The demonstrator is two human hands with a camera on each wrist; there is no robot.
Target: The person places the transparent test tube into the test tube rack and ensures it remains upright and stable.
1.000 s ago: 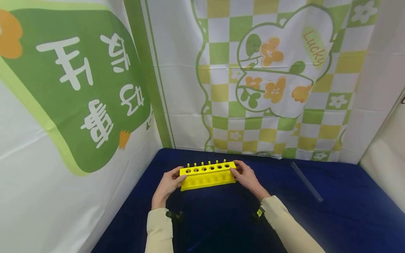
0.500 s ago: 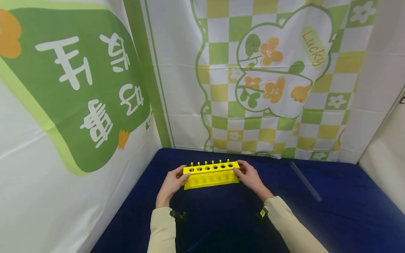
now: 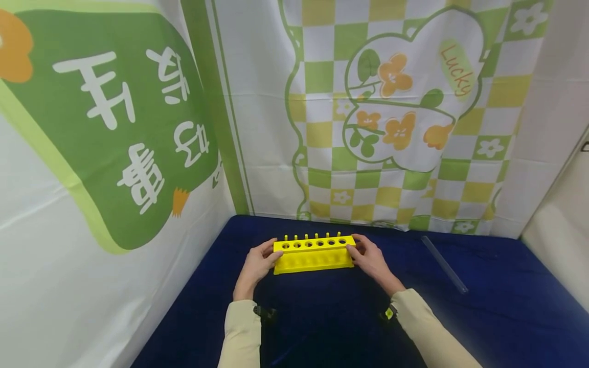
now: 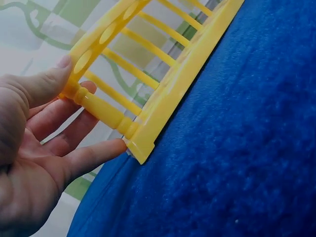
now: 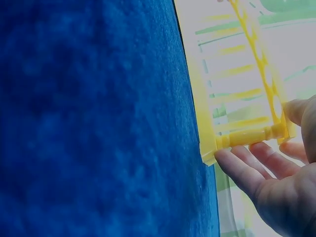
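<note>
Fuzzy blue cloth [image 3: 322,332] covers the worktop [image 3: 391,240]. Near its back edge, left of the middle, is a smooth yellow rack [image 3: 314,260] with six round holes. A thin clear tube [image 3: 444,265], maybe plastic, lies nearer the right edge. The left hand [image 3: 256,265] and right hand [image 3: 375,261] grip the rack's ends, fingers [image 4: 96,155] a bit apart.

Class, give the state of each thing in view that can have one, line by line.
Yellow rack: upright, six holes empty
Clear tube: lying flat, apart from the rack
Left hand: gripping the rack's left end
Right hand: gripping the rack's right end
Blue cloth: spread beneath the tube
Patterned backdrop: hanging, creased
</note>
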